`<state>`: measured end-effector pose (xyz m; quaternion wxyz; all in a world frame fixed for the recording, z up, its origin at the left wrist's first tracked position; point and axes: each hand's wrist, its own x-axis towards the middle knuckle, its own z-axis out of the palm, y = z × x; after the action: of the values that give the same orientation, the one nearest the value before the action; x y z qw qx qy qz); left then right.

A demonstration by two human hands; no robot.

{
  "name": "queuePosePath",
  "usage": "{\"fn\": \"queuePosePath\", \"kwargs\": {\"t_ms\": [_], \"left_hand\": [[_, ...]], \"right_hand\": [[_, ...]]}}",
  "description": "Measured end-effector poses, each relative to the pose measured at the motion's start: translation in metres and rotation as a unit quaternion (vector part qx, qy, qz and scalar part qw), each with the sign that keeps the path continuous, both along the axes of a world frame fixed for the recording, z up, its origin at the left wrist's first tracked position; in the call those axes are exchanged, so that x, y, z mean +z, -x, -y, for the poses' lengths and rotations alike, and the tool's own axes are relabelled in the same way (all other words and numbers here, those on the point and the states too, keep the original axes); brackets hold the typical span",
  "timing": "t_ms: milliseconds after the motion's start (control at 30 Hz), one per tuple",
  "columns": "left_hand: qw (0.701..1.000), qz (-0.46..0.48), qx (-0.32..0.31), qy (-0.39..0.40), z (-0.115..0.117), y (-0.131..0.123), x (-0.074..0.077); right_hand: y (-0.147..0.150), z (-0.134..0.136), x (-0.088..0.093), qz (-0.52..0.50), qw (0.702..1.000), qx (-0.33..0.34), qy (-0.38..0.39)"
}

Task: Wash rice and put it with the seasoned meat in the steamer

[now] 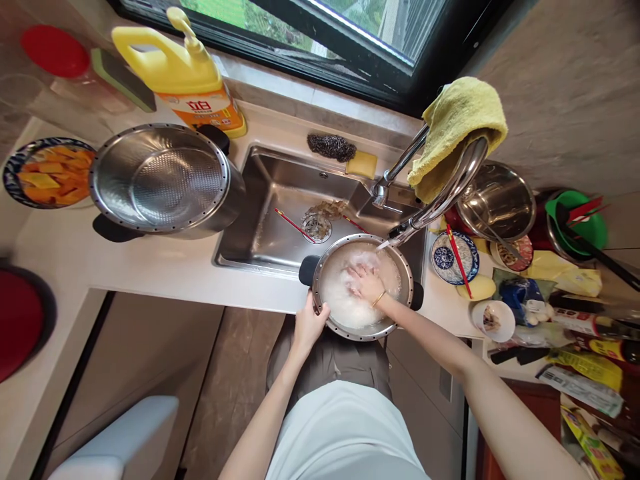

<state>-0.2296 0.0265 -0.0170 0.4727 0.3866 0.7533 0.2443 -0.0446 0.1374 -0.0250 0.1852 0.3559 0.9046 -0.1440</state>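
Note:
A steel pot [364, 323] with black side handles stands at the front edge of the sink [280, 180], full of cloudy water over pale grains. My left hand [309, 325] grips the pot's rim at its near left side, below the left handle. Inside the pot, my right hand [366, 283] is in the water, fingers spread and partly under the surface; a thin bracelet is on that wrist. Water runs into the pot from the curved faucet [440, 200], over which a yellow cloth [463, 130] hangs.
Left of the sink are another steel pot [165, 177], a plate of orange pieces [55, 175] and a yellow jug [190, 87]. Red chopsticks [293, 223] and scraps lie in the sink. Dishes [454, 259], a steel bowl [500, 200] and bottles crowd the right counter.

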Motion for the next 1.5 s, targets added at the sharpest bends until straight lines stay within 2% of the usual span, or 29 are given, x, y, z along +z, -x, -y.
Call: {"fn": "queuePosePath", "kwargs": {"t_ms": [33,133,200,267,367,433,500,533,600,667,733,833,867,967,1100,1200,1267,1333,1433,1500], "left_hand": [[1.0,0.0,0.001,-0.003,0.0,0.0,0.0],[1.0,0.001,0.004,-0.004,0.0,0.0,0.0],[1.0,0.0,0.004,-0.003,0.0,0.001,0.001],[1.0,-0.001,0.001,0.0,-0.001,0.002,0.001],[1.0,-0.005,-0.012,0.015,-0.001,0.006,0.001],[0.999,-0.023,-0.023,0.026,0.0,0.008,0.0],[0.997,-0.05,-0.039,0.035,0.0,0.01,-0.003],[0.996,-0.061,-0.049,0.04,-0.001,0.011,-0.004],[0.994,-0.078,-0.071,0.043,-0.004,0.011,-0.005],[0.992,-0.084,-0.086,0.04,-0.006,0.011,-0.004],[0.991,-0.087,-0.091,0.037,-0.006,0.01,-0.003],[0.993,-0.08,-0.081,0.026,-0.003,0.008,-0.002],[0.994,-0.072,-0.075,0.018,-0.002,0.008,-0.003],[0.997,-0.039,-0.063,-0.004,0.0,0.008,-0.006],[0.998,-0.026,-0.05,-0.01,0.0,0.008,-0.006],[0.999,-0.018,-0.042,-0.018,0.0,0.007,-0.004],[0.999,-0.012,-0.039,-0.021,0.0,0.006,-0.002],[0.999,-0.011,-0.034,-0.016,0.0,0.005,-0.001],[1.0,-0.005,-0.028,-0.004,-0.001,0.004,0.001],[1.0,0.004,-0.025,-0.002,-0.002,0.004,0.002]], "right_hand": [[-0.001,0.004,0.004,0.01,1.0,-0.02,-0.011],[-0.003,0.01,0.023,-0.002,1.0,-0.01,0.007],[-0.001,0.002,0.033,-0.02,0.998,-0.063,0.006],[0.005,-0.012,0.036,-0.047,0.989,-0.138,-0.03],[0.02,-0.024,0.025,-0.065,0.974,-0.194,-0.097],[0.028,-0.02,0.01,-0.034,0.969,-0.226,-0.088],[0.033,-0.01,-0.005,-0.039,0.979,-0.194,-0.056],[0.033,-0.005,-0.012,-0.044,0.978,-0.198,-0.055],[0.033,0.003,-0.02,-0.048,0.964,-0.248,-0.077],[0.031,0.008,-0.022,-0.056,0.956,-0.275,-0.089],[0.028,0.011,-0.019,-0.063,0.958,-0.27,-0.076],[0.026,0.014,-0.014,-0.04,0.939,-0.334,-0.067],[0.026,0.015,-0.014,-0.035,0.939,-0.337,-0.065],[0.028,0.019,-0.013,-0.045,0.965,-0.255,-0.05],[0.029,0.019,-0.014,-0.004,0.958,-0.284,-0.051],[0.03,0.019,-0.014,0.001,0.97,-0.24,-0.034],[0.029,0.022,-0.012,0.02,0.967,-0.249,-0.038],[0.028,0.026,-0.005,0.038,0.973,-0.227,-0.029],[0.024,0.026,0.017,0.026,0.989,-0.144,0.021],[0.024,0.017,0.034,0.027,0.985,-0.167,0.043]]}}
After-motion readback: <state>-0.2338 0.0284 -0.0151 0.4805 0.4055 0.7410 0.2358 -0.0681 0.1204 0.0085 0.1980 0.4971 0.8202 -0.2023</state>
